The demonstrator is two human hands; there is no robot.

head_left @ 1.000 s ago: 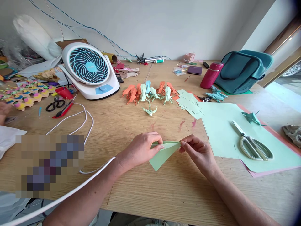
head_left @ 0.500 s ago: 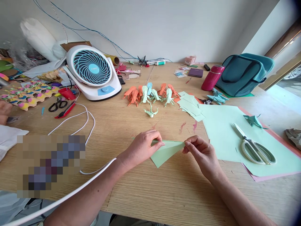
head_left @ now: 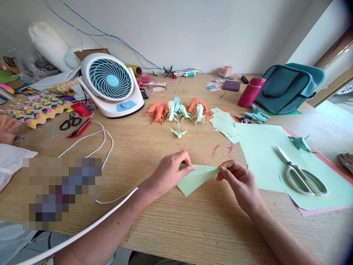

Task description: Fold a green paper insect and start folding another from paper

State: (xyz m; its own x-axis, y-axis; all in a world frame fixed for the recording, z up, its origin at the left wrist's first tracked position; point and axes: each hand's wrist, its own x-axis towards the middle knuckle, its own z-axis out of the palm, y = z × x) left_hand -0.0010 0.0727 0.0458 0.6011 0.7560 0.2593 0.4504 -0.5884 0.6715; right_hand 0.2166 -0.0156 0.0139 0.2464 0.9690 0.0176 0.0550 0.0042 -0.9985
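A light green paper folded into a triangle (head_left: 197,178) lies on the wooden table (head_left: 171,224) in front of me. My left hand (head_left: 169,172) pinches its left part, fingers closed on the fold. My right hand (head_left: 238,180) pinches the paper's right tip. Behind it stands a row of orange, green and blue folded paper figures (head_left: 179,109), with one small green figure (head_left: 178,131) lying apart in front of them.
Large green sheets (head_left: 264,154) with white-handled scissors (head_left: 302,176) lie to the right. A white fan (head_left: 111,84) with a white cable (head_left: 93,141) stands at the back left. A red bottle (head_left: 249,92) and teal bag (head_left: 289,86) sit at the back right. Another person's hand (head_left: 8,128) shows at the far left.
Both hands and the folded paper have kept their grip and barely shifted. The view has drifted slightly, and the right fingers have slid a little along the paper's tip.
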